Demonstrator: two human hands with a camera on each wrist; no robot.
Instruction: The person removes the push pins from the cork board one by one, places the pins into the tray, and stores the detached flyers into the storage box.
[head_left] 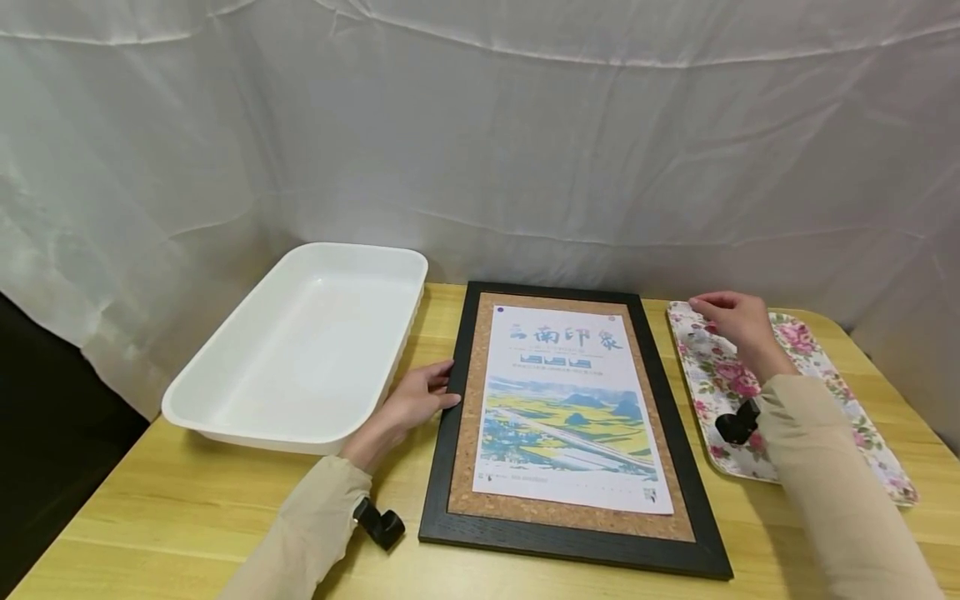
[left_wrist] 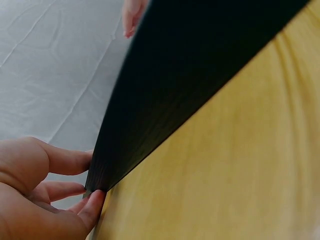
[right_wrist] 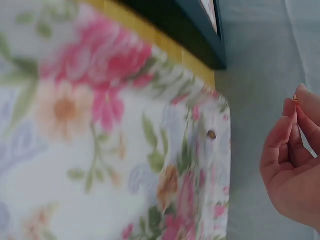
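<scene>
Creased grey cloth [head_left: 525, 150] hangs behind; the table [head_left: 150, 517] is wood-grained.

Two trays [head_left: 322, 350] [head_left: 723, 375], one corkboard [head_left: 555, 512], one poster [head_left: 570, 417], two corner pins [head_left: 500, 309] [head_left: 611, 317] — one table [head_left: 150, 508].

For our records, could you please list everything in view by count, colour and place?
Basin: one, white, left.
Board: one, brown, black-framed, centre.
Poster: one, white with landscape, on board.
Pins: two, purple and orangish, poster's top corners.
Tray: one, white with pink flowers, right.
Table: one, yellowish, underneath.
Curtain: count unclear, greyish, behind.
Tiny object: one, orange, in right hand.
Devices: two, black, at wrists.
Sleeves: two, beige, forearms.
Left hand: one, bare, touching board.
Right hand: one, bare, near tray.
</scene>
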